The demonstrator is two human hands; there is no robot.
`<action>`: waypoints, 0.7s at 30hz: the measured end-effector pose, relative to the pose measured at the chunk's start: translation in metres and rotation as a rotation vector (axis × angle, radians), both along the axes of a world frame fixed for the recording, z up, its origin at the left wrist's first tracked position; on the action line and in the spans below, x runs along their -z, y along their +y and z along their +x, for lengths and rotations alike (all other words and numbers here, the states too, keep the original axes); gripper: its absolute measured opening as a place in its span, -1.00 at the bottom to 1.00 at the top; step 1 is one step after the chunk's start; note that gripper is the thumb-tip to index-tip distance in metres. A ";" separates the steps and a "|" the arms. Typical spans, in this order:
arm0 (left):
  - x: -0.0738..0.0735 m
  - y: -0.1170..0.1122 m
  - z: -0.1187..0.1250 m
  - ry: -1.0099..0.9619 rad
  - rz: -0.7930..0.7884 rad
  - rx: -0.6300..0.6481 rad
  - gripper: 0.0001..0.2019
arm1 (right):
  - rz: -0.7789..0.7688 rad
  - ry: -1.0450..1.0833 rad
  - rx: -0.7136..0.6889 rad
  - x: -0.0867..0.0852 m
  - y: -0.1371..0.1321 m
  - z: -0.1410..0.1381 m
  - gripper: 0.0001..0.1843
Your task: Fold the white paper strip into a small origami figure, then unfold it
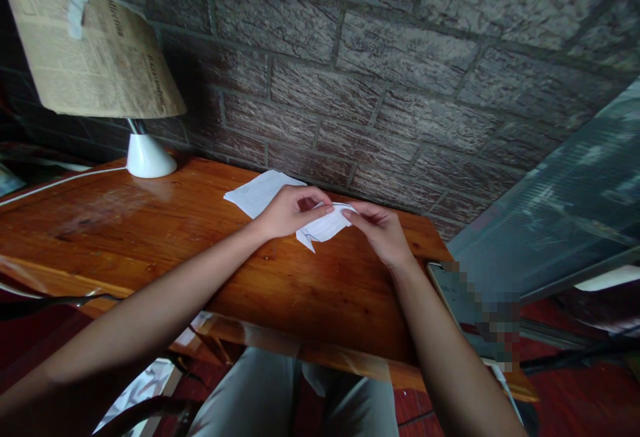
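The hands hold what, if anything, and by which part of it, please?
Folded white paper, pinched near its far edge by the left hand and right hand.

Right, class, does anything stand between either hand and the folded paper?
Nothing visible does: the left hand and right hand both pinch the folded paper directly. The other white sheets lie beyond the left hand, toward the wall.

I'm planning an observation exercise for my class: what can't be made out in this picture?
All in the head view:
Folded paper: underside, turned away; pinched edges, covered by the left grip and right grip.
Paper stack: near right part, behind the left grip; markings, too faint to read.
Flat-screened device: partly masked by pixelation.
White lamp cord: far end, cut off by the left edge.
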State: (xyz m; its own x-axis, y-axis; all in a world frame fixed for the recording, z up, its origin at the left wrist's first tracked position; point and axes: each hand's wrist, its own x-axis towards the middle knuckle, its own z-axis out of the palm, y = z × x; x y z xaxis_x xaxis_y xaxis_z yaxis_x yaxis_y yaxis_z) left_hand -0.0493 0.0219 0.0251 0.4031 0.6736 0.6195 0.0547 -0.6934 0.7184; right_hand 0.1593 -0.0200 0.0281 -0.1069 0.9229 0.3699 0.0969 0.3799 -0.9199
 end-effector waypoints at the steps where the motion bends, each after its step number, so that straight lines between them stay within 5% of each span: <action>1: 0.000 0.000 0.000 0.008 -0.001 0.008 -0.74 | 0.003 0.004 -0.002 0.000 0.000 0.000 -0.75; 12: 0.005 0.002 0.007 -0.071 -0.196 0.080 -0.72 | -0.010 -0.013 -0.042 0.001 0.000 -0.002 -0.69; 21: 0.007 0.006 0.009 -0.324 -0.741 0.179 -0.69 | 0.031 -0.049 -0.240 -0.006 -0.007 0.004 -0.47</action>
State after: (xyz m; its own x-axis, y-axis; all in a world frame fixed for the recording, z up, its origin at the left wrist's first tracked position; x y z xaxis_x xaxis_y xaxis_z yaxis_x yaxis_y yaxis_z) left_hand -0.0399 0.0280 0.0183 0.4210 0.8956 0.1439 -0.2997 -0.0124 0.9540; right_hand 0.1628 -0.0273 0.0343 -0.3400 0.8575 0.3862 0.0449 0.4250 -0.9041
